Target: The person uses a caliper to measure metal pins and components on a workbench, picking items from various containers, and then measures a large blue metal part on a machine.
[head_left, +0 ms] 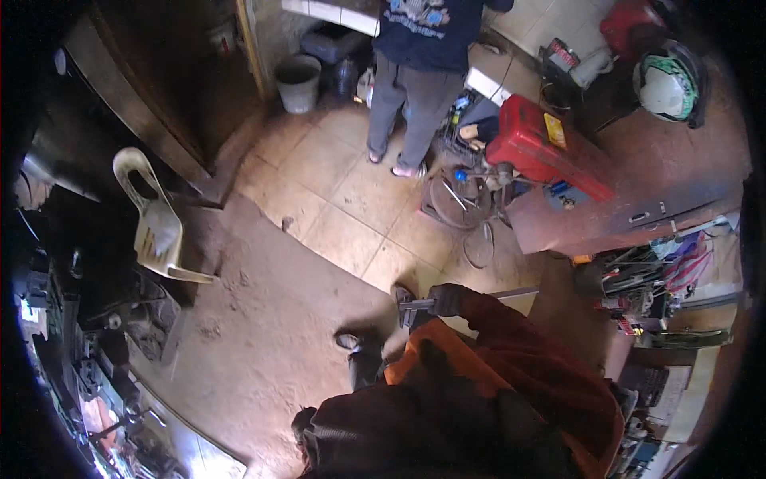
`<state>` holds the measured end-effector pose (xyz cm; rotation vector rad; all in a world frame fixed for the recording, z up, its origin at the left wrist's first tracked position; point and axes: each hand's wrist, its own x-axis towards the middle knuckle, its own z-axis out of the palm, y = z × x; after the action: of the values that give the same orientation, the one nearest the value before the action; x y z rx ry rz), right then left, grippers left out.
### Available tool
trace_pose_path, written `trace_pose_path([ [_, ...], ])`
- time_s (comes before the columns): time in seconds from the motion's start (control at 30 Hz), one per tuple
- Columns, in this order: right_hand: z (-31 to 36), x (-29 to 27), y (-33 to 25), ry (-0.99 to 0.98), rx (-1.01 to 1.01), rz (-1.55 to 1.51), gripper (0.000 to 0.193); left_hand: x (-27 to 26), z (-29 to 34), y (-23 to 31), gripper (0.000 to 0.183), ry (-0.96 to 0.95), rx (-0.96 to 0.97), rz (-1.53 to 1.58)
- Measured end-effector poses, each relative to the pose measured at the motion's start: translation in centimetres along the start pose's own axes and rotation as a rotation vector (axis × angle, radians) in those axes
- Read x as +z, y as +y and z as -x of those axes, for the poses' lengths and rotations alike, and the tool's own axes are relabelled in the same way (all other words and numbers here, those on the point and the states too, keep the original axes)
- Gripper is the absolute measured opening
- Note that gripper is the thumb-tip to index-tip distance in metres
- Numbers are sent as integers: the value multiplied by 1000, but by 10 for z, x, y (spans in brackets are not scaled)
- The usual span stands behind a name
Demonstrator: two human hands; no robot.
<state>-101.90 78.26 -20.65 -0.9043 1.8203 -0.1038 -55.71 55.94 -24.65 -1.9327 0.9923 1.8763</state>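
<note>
My right hand [448, 301], dark and seemingly gloved, is closed around a long metal caliper [511, 294]. The caliper's jaws [408, 306] stick out to the left of the fist, and its straight beam runs out to the right. Below it is my orange and dark red clothing, with my shoe [348, 341] on the floor. My left hand [302, 423] hangs low beside my dark sleeve, near no object. Shadow and the sleeve hide its fingers.
A pale plastic chair [159, 227] stands left. Ahead, another person [419, 72] faces away beside a grey bucket [299, 84]. On the right are a red machine [531, 140], a brown metal cabinet [638, 180] and crowded tool shelves [654, 271]. Metal equipment [88, 375] fills the lower left.
</note>
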Motion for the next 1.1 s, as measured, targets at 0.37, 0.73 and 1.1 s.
trace_pose_path([
  [0.37,-69,-31,-59,220,-371,-200,28,-81,4,-42,25,111,132,401],
  [0.73,-240,-20,-271,-210,-271,439,56,-77,104,-168,24,677,-140,1045],
  [1.1,-404,-47,-558,-322,-281,796,41,-12,117,-63,28,664,-256,1300],
])
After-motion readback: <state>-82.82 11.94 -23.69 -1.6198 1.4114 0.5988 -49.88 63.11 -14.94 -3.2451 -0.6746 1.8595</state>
